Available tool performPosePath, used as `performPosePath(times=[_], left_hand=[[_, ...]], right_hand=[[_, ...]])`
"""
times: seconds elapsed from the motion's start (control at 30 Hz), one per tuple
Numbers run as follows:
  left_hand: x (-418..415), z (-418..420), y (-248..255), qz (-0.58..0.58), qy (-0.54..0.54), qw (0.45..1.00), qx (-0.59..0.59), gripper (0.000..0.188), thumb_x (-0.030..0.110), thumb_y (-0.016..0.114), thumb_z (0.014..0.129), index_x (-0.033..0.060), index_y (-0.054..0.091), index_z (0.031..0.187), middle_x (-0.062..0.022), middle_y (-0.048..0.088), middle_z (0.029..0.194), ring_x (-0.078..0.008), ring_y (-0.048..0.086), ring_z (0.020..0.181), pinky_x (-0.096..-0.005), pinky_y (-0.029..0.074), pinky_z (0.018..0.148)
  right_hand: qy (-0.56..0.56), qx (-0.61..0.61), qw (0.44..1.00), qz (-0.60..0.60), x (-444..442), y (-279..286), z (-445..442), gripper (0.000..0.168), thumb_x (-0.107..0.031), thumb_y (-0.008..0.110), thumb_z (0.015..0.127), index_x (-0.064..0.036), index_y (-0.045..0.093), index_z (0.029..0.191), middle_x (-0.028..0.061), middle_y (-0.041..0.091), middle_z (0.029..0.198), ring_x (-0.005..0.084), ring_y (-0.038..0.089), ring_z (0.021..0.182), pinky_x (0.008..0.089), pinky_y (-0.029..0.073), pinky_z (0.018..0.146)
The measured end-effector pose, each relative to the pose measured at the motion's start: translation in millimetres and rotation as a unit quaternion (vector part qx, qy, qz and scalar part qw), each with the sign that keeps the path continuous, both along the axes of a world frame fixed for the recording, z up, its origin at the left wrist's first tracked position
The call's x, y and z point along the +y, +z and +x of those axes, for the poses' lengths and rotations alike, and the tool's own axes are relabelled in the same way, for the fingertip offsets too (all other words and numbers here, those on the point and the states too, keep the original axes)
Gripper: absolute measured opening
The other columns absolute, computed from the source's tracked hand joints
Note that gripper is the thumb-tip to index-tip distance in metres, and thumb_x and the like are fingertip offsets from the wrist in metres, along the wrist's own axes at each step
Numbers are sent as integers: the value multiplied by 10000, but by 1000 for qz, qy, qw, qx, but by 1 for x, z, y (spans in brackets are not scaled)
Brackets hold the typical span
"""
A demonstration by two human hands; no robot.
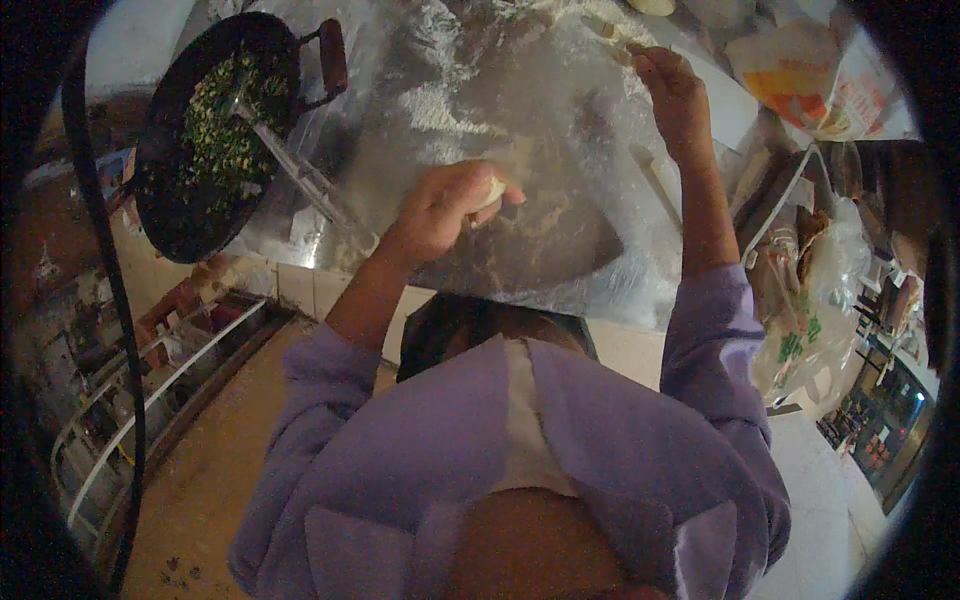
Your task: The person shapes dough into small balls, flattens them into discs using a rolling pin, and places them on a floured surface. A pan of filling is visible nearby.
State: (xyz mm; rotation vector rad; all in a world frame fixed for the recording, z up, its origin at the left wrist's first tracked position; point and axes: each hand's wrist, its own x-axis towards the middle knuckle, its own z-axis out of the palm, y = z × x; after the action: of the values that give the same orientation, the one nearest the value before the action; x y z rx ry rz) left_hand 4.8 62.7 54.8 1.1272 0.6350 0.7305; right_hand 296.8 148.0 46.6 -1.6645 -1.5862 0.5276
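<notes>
My left hand (457,202) is curled around a small pale piece of dough (493,193) above the near part of the metal worktop (517,259). My right hand (664,79) reaches to the far right, its fingertips pinched beside scattered flour (637,34); whether it holds something is unclear. More white flour (442,112) lies in streaks beyond my left hand. At the left a dark wok (161,180) holds a chopped green and yellow filling (225,142). A light-coloured utensil (292,161) rests in it, its handle sloping towards my left wrist.
A printed plastic bag (817,82) stands at the far right, above a clear plastic bag (810,315) hanging beside the worktop. The wok's wooden handle (334,56) points over the worktop. A thin stick (660,187) lies left of my right forearm. A rack (172,367) stands at lower left.
</notes>
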Motion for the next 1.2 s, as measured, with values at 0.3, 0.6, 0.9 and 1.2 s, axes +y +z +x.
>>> performPosePath(times=[0.3, 0.6, 0.9, 1.2], left_hand=[[4, 18, 1, -18, 68, 996, 49, 858, 693, 324, 835, 7, 333, 1349, 37, 431, 644, -58, 375, 578, -208, 299, 536], [8, 21, -5, 2, 87, 996, 12, 855, 689, 227, 856, 55, 122, 1420, -54, 494, 848, -110, 402, 673, -253, 377, 666], [8, 19, -25, 90, 90, 992, 17, 944, 702, 259, 833, 102, -185, 1411, -127, 399, 1268, -208, 471, 1059, -336, 376, 924], [8, 3, -21, 236, -57, 959, 149, 753, 244, 662, 830, 23, 222, 1400, -127, 481, 1256, -174, 492, 1102, -298, 389, 935]], right_hand=[[26, -235, 971, 16, 92, -40, 38, 298, -264, 638, 801, -67, 647, 1024, 151, 665, 910, 280, 648, 846, 351, 502, 733], [48, -396, 894, 203, 83, -40, 45, 199, -185, 537, 879, -36, 630, 971, 127, 631, 961, 271, 609, 874, 345, 482, 746], [337, 125, 918, -166, -59, 33, -101, 280, -103, 709, 753, -29, 604, 1002, 61, 602, 891, 140, 548, 695, 282, 463, 630], [353, 165, 907, -163, -82, 39, -103, 281, 12, 629, 760, -20, 588, 1036, 108, 604, 1008, 188, 610, 823, 282, 495, 695]])
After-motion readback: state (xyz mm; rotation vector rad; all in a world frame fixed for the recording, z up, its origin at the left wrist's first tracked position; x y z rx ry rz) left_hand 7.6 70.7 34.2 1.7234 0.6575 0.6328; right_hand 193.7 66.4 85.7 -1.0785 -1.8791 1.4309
